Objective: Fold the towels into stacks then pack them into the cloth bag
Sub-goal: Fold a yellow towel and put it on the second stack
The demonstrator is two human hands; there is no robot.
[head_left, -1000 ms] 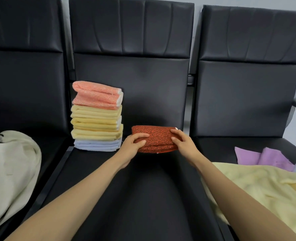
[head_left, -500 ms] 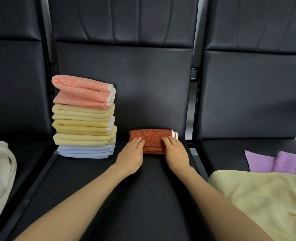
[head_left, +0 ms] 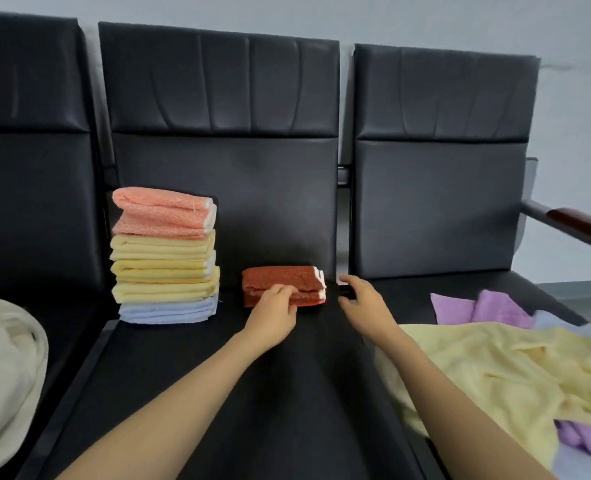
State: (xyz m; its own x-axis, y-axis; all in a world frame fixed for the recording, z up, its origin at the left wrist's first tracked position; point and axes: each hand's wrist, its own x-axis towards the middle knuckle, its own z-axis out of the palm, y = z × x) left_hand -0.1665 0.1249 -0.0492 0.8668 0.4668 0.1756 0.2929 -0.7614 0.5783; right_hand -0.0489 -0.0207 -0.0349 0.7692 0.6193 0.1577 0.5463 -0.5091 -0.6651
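Note:
A folded rust-red towel (head_left: pixel 282 282) lies at the back of the middle black seat (head_left: pixel 252 393). My left hand (head_left: pixel 275 310) rests on its front edge, fingers curled over the fold. Just right of the towel, my right hand (head_left: pixel 363 301) hovers with relaxed fingers, apart from it. To the left stands a stack of folded towels (head_left: pixel 164 256): pink on top, yellow in the middle, pale blue at the bottom. The cream cloth bag (head_left: pixel 3 372) lies on the left seat.
Unfolded towels lie heaped on the right seat: a big pale yellow one (head_left: pixel 502 368), purple ones (head_left: pixel 477 308) behind and at the lower right. A wooden armrest (head_left: pixel 578 226) juts out at the far right. Black seat backs stand close behind.
My right hand has let go of the red towel and drawn off to the right. The left hand stays on the towel, which now lies flat on the seat.

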